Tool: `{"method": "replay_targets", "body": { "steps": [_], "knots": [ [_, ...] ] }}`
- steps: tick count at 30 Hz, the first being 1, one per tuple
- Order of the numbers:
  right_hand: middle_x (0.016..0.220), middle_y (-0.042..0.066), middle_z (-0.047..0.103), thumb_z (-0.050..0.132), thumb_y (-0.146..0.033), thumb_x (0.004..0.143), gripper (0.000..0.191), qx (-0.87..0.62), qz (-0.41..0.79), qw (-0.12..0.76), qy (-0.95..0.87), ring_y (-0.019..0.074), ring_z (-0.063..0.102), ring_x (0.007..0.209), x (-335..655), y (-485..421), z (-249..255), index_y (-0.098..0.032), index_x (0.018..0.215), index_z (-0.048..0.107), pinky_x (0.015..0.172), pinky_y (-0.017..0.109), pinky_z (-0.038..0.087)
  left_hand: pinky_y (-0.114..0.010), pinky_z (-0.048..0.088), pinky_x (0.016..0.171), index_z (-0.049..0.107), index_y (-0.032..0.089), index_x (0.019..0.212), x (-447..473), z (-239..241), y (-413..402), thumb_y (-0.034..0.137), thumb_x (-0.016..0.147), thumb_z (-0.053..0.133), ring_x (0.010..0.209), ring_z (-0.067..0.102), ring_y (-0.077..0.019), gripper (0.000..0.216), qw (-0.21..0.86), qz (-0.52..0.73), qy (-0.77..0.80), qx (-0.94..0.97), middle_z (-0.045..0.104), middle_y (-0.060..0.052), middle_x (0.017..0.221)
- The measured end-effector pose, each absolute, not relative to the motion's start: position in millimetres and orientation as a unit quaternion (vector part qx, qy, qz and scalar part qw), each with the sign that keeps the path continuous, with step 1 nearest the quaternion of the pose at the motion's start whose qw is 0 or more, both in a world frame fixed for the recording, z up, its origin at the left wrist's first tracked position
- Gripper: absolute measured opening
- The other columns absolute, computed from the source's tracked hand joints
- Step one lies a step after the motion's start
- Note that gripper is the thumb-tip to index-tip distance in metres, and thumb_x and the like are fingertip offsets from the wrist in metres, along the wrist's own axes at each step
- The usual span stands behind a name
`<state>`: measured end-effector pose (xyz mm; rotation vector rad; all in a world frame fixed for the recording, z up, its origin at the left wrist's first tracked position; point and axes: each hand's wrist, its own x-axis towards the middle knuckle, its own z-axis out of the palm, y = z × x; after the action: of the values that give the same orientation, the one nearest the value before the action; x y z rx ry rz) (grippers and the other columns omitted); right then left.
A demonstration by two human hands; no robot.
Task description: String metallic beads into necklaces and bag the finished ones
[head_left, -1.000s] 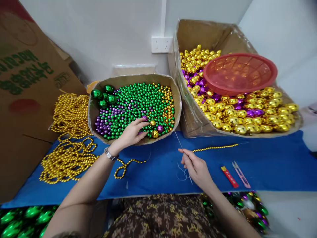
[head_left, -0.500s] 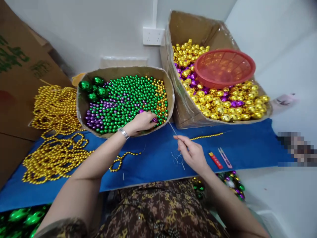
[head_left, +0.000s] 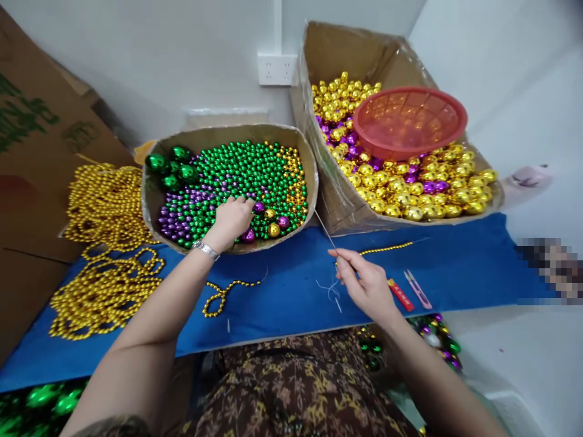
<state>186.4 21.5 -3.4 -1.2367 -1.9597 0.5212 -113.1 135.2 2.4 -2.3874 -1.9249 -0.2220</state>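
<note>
Blue cloth [head_left: 282,309], snips [head_left: 422,296] near right hand [head_left: 367,284]

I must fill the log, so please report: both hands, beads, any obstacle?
Left hand in cardboard box, at the small beads; grip hidden. Right hand pinching thin rod, outside that box. Red basket in neighbouring box, clear of both hands.

green, purple and gold beads [head_left: 246,164], blue cloth [head_left: 282,303], brown floral clothing [head_left: 291,388]
</note>
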Motion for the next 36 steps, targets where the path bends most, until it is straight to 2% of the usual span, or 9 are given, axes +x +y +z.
{"method": "replay_targets", "body": {
  "steps": [5,8,10,14,16,19,21,23,36],
  "knots": [
    [0.082,0.002,0.071,0.042,-0.031,0.098,0.026,-0.457,0.218,0.378,-0.775,0.0094,0.065,0.059,178,25,-15,-0.021,0.112,0.061,0.06,0.02,0.053,-0.03,0.044,0.069,0.069,0.022,0.1,-117,-4,133,0.028,0.084,0.054,0.08,0.059,-0.0204,0.023,-0.089,-0.053,-0.578,-0.809,0.068,-0.008,0.094],
    [0.083,0.003,0.072,0.041,-0.031,0.098,0.027,-0.45,0.222,0.371,-0.781,0.0102,0.066,0.059,173,25,-19,-0.021,0.112,0.062,0.061,0.02,0.054,-0.03,0.045,0.068,0.07,0.022,0.103,-103,-12,132,0.02,0.081,0.057,0.085,0.06,-0.0235,0.025,-0.091,-0.018,-0.562,-0.822,0.067,-0.01,0.098],
    [0.088,0.004,0.073,0.041,-0.031,0.098,0.027,-0.452,0.228,0.366,-0.781,0.0108,0.066,0.059,170,25,-23,-0.021,0.112,0.062,0.062,0.022,0.056,-0.031,0.045,0.068,0.071,0.02,0.096,-94,-18,132,0.013,0.081,0.052,0.09,0.06,-0.0262,0.025,-0.077,-0.016,-0.559,-0.826,0.066,-0.012,0.099],
    [0.097,0.005,0.074,0.043,-0.029,0.097,0.026,-0.445,0.229,0.366,-0.784,0.0125,0.069,0.063,169,20,-33,-0.022,0.114,0.062,0.066,0.024,0.058,-0.033,0.047,0.07,0.069,0.017,0.086,-93,-20,132,0.011,0.08,0.052,0.092,0.058,-0.0264,0.019,-0.089,-0.095,-0.56,-0.818,0.066,-0.013,0.094],
    [0.098,0.006,0.074,0.044,-0.028,0.097,0.026,-0.441,0.227,0.365,-0.788,0.0139,0.07,0.066,169,18,-38,-0.022,0.114,0.062,0.069,0.025,0.059,-0.032,0.048,0.071,0.067,0.017,0.092,-97,-17,127,0.017,0.079,0.059,0.087,0.059,-0.0225,0.016,-0.182,-0.208,-0.566,-0.777,0.067,-0.01,0.093],
    [0.098,0.005,0.075,0.044,-0.027,0.097,0.025,-0.433,0.231,0.362,-0.792,0.015,0.071,0.072,165,17,-43,-0.022,0.113,0.063,0.073,0.026,0.059,-0.028,0.049,0.066,0.064,0.019,0.101,-100,-8,110,0.028,0.079,0.065,0.077,0.061,-0.0158,0.024,-0.428,-0.404,-0.528,-0.612,0.068,-0.006,0.092],
    [0.097,0.004,0.075,0.044,-0.026,0.097,0.025,-0.427,0.232,0.362,-0.796,0.0153,0.072,0.076,161,18,-45,-0.022,0.111,0.064,0.077,0.026,0.059,-0.025,0.049,0.062,0.064,0.019,0.102,-98,-4,95,0.032,0.079,0.069,0.075,0.062,-0.014,0.027,-0.564,-0.48,-0.471,-0.478,0.068,-0.006,0.092],
    [0.099,0.005,0.075,0.044,-0.025,0.097,0.024,-0.415,0.224,0.368,-0.801,0.0154,0.072,0.081,157,19,-46,-0.022,0.111,0.064,0.08,0.026,0.058,-0.024,0.049,0.061,0.065,0.018,0.099,-93,-2,81,0.031,0.077,0.071,0.075,0.063,-0.0135,0.026,-0.638,-0.511,-0.423,-0.39,0.069,-0.006,0.09],
    [0.1,0.005,0.074,0.044,-0.023,0.097,0.024,-0.394,0.188,0.372,-0.819,0.0157,0.072,0.088,149,18,-45,-0.02,0.111,0.064,0.08,0.026,0.058,-0.021,0.05,0.059,0.066,0.016,0.092,-86,-11,61,0.033,0.079,0.072,0.07,0.066,-0.0122,0.022,-0.702,-0.533,-0.376,-0.287,0.072,-0.005,0.083]
  ]
}}
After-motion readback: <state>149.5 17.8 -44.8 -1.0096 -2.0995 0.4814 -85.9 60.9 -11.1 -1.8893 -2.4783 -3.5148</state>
